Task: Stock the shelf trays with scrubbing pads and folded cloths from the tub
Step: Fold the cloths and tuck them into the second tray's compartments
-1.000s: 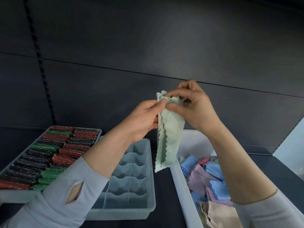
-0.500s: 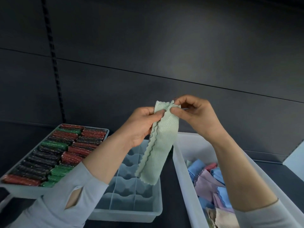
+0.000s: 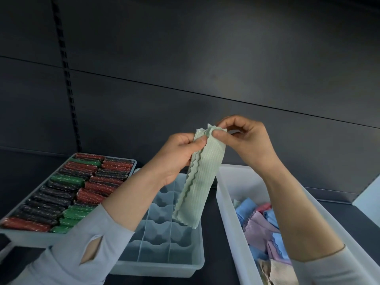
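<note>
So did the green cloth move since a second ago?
Yes. Its lower end hung over the dark gap beside the tub. Now the green cloth hangs further left, over the divided tray.

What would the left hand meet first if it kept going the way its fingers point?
The left hand points up and right, so it would likely meet the right hand pinching the same green cloth; the fingertips look nearly touching. Depth is unclear; missing that, it would reach the dark back panel.

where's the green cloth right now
Head view, centre: the green cloth hangs pinched between left hand and right hand, above the divided tray.
</note>
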Demonstrator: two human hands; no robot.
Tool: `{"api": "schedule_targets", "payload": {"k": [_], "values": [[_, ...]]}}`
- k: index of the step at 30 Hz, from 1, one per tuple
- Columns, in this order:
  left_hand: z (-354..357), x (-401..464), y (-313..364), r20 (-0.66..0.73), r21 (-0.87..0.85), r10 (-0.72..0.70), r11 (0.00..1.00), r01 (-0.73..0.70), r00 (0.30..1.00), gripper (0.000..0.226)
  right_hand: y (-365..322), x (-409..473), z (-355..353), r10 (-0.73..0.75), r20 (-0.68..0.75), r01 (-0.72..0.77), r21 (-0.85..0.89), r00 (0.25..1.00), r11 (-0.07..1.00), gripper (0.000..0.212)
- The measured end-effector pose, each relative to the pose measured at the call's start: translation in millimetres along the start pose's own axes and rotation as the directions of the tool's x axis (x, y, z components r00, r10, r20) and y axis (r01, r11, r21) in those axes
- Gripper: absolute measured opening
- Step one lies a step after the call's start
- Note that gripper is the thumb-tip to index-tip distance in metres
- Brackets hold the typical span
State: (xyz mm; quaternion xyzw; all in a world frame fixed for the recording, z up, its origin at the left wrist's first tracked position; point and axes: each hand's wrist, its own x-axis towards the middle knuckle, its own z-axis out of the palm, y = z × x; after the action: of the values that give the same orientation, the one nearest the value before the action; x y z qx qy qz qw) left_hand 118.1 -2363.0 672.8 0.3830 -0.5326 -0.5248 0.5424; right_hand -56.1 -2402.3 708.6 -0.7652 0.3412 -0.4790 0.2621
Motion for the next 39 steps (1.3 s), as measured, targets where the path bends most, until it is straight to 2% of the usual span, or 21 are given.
{"api": "schedule_targets", "payload": {"k": [4, 7, 10, 12, 15, 19, 21, 23, 25, 27, 29, 31, 33, 35, 36, 37, 39], "values": [[-2.4, -0.1, -1.1, 0.01, 0.048, 0.032, 0.998, -0.032, 0.999, 0.023, -4.0, 3.6, -1.8, -0.017, 0.073, 0.018, -0.015, 0.997, 1.0, 0.025], [-6.6, -0.3, -0.7, 0.046, 0.066, 0.026, 0.997, -0.029, 0.999, 0.027, -5.4, 6.0, -2.3, -0.022, 0.097, 0.023, -0.007, 0.995, 1.0, 0.014], [-11.7, 0.8, 1.3, 0.052, -0.032, -0.028, 0.999, 0.03, 0.998, 0.035, -7.5, 4.3, -4.9, -0.035, 0.117, 0.029, 0.054, 0.992, 0.998, 0.011], [-14.7, 3.1, 3.5, 0.02, -0.066, -0.053, 0.996, 0.054, 0.998, 0.035, -10.4, 1.1, -9.7, -0.041, 0.188, 0.024, 0.093, 0.981, 0.995, 0.01], [-15.2, 5.0, 6.8, 0.007, -0.009, -0.047, 0.999, 0.047, 0.999, 0.035, -13.7, 0.7, -9.6, -0.017, 0.281, -0.012, 0.102, 0.96, 0.995, 0.013], [-9.2, 4.1, 12.5, 0.103, 0.016, -0.046, 0.999, 0.045, 0.994, 0.042, -11.3, 9.4, 6.5, -0.029, 0.192, 0.041, -0.057, 0.981, 0.998, 0.009], [-9.8, 4.2, 12.7, 0.115, -0.021, -0.057, 0.998, 0.06, 0.992, 0.05, -9.3, 13.0, 10.8, -0.038, 0.134, 0.048, -0.07, 0.99, 0.996, 0.008], [-12.8, 2.7, 7.6, 0.109, 0.058, -0.034, 0.998, 0.028, 0.993, 0.054, -9.0, 14.9, 13.5, -0.051, 0.079, 0.057, -0.068, 0.996, 0.996, 0.009], [-15.6, -0.9, -3.8, 0.097, 0.208, 0.021, 0.977, -0.04, 0.995, 0.037, -9.9, 16.7, 16.5, -0.064, 0.007, 0.064, -0.053, 0.998, 0.997, 0.011], [-17.6, -3.9, -18.3, 0.043, 0.273, 0.054, 0.96, -0.063, 0.998, 0.022, -9.3, 20.1, 19.1, -0.06, -0.089, 0.058, -0.02, 0.994, 0.998, 0.014], [-20.5, -6.6, -28.7, -0.023, 0.274, 0.05, 0.961, -0.041, 0.998, 0.019, -3.4, 23.0, 20.2, -0.024, -0.181, 0.022, -0.014, 0.983, 1.0, 0.017], [-25.2, -8.3, -32.9, -0.074, 0.181, 0.009, 0.983, 0.005, 0.997, 0.021, 5.6, 19.6, 23.2, 0.128, -0.213, -0.14, -0.039, 0.969, 0.989, 0.033], [-30.1, -8.2, -32.2, -0.118, 0.038, -0.048, 0.998, 0.052, 0.992, 0.023, 15.6, 5.3, 32.0, 0.389, -0.075, -0.392, -0.018, 0.918, 0.92, 0.05], [-34.1, -5.9, -31.3, -0.154, -0.03, -0.081, 0.997, 0.077, 0.985, 0.022, 25.0, -16.3, 44.7, 0.565, 0.214, -0.586, 0.05, 0.797, 0.808, 0.053], [-35.4, -5.2, -31.2, -0.167, -0.032, -0.093, 0.996, 0.089, 0.982, 0.021, 29.7, -25.9, 50.9, 0.573, 0.322, -0.625, 0.08, 0.754, 0.777, 0.049], [-37.0, -3.9, -32.0, -0.173, -0.014, -0.104, 0.995, 0.103, 0.979, 0.021, 34.5, -32.1, 55.3, 0.552, 0.379, -0.627, 0.105, 0.743, 0.772, 0.042], [-42.5, -2.3, -36.6, -0.155, 0.067, -0.133, 0.987, 0.145, 0.979, 0.02, 42.2, -36.0, 61.5, 0.524, 0.357, -0.603, 0.154, 0.773, 0.783, 0.026]]}}
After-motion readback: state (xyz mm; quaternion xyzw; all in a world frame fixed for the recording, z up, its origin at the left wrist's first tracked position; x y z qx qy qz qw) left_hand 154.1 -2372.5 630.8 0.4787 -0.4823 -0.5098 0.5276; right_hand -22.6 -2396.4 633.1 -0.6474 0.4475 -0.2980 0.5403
